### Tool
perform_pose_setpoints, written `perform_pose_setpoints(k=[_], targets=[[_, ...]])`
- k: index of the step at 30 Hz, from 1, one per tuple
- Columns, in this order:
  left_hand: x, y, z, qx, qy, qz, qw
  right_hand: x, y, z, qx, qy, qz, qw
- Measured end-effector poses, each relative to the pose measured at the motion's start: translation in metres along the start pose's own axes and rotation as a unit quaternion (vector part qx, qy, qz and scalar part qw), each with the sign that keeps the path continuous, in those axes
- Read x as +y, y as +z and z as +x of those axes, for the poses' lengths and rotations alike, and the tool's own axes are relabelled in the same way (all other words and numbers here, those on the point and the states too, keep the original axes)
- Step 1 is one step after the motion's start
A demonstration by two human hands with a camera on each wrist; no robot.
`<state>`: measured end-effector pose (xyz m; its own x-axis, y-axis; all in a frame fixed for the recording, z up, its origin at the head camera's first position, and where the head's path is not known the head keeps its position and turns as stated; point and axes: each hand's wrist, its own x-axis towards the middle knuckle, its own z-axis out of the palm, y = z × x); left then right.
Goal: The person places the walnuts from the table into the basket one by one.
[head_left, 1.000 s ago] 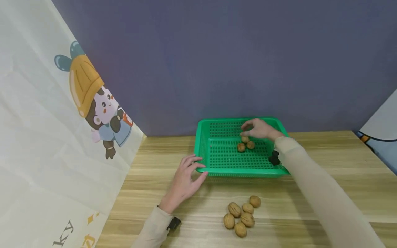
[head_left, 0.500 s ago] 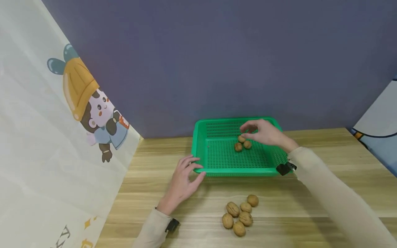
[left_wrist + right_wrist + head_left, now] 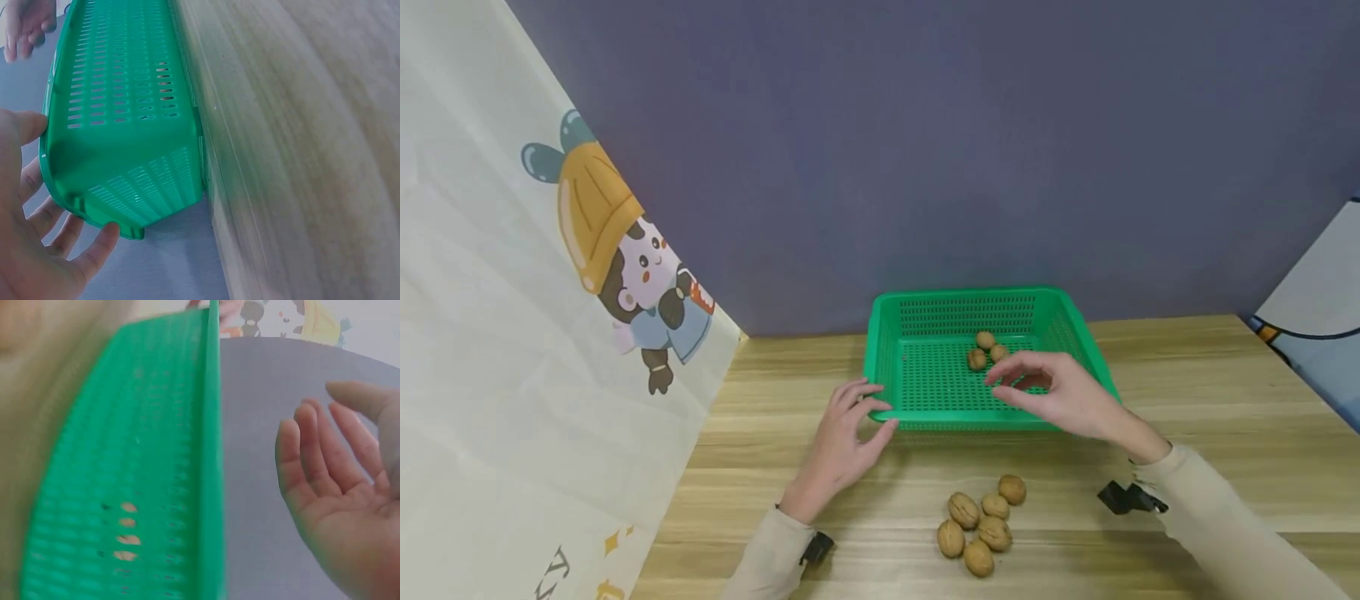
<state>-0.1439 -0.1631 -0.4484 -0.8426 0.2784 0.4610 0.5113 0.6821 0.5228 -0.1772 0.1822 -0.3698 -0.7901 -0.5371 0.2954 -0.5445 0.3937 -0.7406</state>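
Observation:
A green mesh basket point(image 3: 955, 421) sits on the wooden table point(image 3: 1225, 400) with three walnuts point(image 3: 986, 350) inside near its back. Several more walnuts point(image 3: 981, 521) lie in a cluster on the table in front of it. My left hand point(image 3: 874, 408) rests with straight fingers against the basket's front-left corner; in the left wrist view its thumb point(image 3: 100, 244) touches that corner of the basket point(image 3: 125, 125). My right hand point(image 3: 1000, 383) hovers over the basket's front-right part, fingers relaxed and holding nothing. The right wrist view shows the bare palm point(image 3: 337, 456) beside the basket wall point(image 3: 156, 456).
A pale cloth with a cartoon figure point(image 3: 617, 267) hangs along the left side down to the table. A purple-grey wall point(image 3: 925, 150) stands right behind the basket. Bare wood lies right of the basket. A black clip point(image 3: 1123, 497) sits at my right wrist.
My right hand has drawn back from above the three walnuts at the basket's back to its front-right edge, holding nothing. The left hand and the basket have stayed in place.

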Motion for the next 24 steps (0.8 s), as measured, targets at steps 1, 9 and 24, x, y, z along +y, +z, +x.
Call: perform_pose_setpoints(k=[1,9,24], targets=[[0.0,0.0,0.0,0.0,0.0,-0.001,1.0,0.001,0.003,-0.006,-0.007,-0.007,0.011,0.9999],[0.0,0.001,-0.001,0.001,-0.001,-0.002,1.0,0.014,0.031,-0.045,-0.051,-0.005,0.042,0.9978],[0.001,0.001,-0.001,0.008,0.003,-0.008,0.9999,0.048,0.041,-0.075,-0.098,0.072,0.032,0.9921]])
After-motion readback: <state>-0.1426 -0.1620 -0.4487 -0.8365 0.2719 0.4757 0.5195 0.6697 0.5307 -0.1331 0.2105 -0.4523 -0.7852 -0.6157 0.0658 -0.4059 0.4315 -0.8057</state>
